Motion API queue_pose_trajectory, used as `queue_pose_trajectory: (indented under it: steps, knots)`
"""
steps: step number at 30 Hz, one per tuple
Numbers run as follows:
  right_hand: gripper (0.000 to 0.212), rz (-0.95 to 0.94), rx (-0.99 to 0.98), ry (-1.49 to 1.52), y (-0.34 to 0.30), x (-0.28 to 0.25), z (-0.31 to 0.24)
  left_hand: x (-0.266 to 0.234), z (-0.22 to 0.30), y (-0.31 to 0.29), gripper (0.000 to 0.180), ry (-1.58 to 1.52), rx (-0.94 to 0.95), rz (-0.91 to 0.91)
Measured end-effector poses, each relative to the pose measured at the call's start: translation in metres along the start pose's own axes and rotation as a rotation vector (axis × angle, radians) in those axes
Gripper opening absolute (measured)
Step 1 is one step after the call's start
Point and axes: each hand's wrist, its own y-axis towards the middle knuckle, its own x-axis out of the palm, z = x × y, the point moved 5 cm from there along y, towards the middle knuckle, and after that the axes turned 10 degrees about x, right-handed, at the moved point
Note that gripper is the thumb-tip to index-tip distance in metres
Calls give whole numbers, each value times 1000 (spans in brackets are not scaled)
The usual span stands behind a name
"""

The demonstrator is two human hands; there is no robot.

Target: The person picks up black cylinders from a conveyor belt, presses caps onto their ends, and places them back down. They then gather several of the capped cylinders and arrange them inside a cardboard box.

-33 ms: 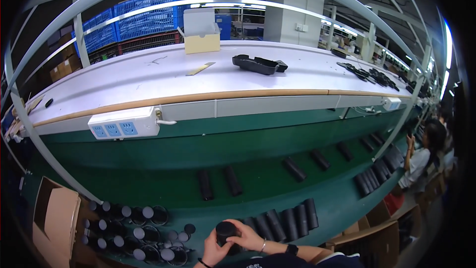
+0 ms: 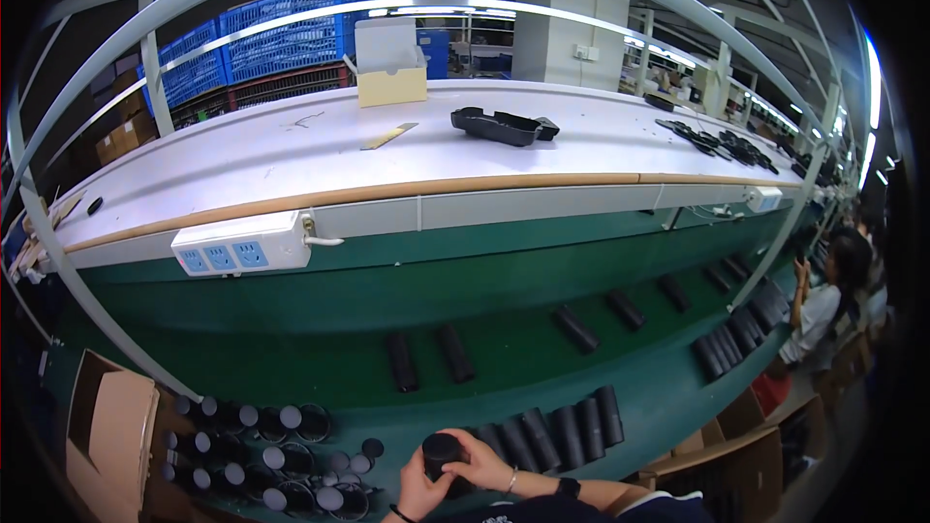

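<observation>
At the front edge of the green work surface, both my hands are closed round a black cylinder (image 2: pixel 442 449) whose dark round end faces up. My left hand (image 2: pixel 420 492) wraps its left side. My right hand (image 2: pixel 484 470) grips the right side, with the thumb across the front. Just right of the hands lies a row of black tubes (image 2: pixel 567 438), side by side. To the left are several black cylinders (image 2: pixel 291 462) with grey round ends, and small loose round caps (image 2: pixel 360 464) lie between them and my left hand.
Open cardboard boxes stand at left (image 2: pixel 126 441) and lower right (image 2: pixel 722 470). More black tubes (image 2: pixel 455 353) lie spaced along the green belt (image 2: pixel 513 368). Above are a white shelf (image 2: pixel 329 160), a power strip (image 2: pixel 242 244) and a black plastic housing (image 2: pixel 496 126). Another person (image 2: pixel 823 300) is at far right.
</observation>
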Motion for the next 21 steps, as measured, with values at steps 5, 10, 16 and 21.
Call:
queue_pose_trajectory:
  steps: [5, 10, 16, 21]
  knots:
    - [57, -108, 222, 78, 10, -7, 89, -1, -49, -36, 59, 189, -159, -189]
    - [68, -171, 204, 24, 6, -24, 41, 10, -40, -19, 68, -484, -309, -50]
    - [64, -53, -33, -91, -1, -26, 13, 34, -22, -25, 80, -165, -166, 39]
    - [69, -241, -40, -319, -18, -26, 24, 34, -24, -56, 71, -246, -180, 16]
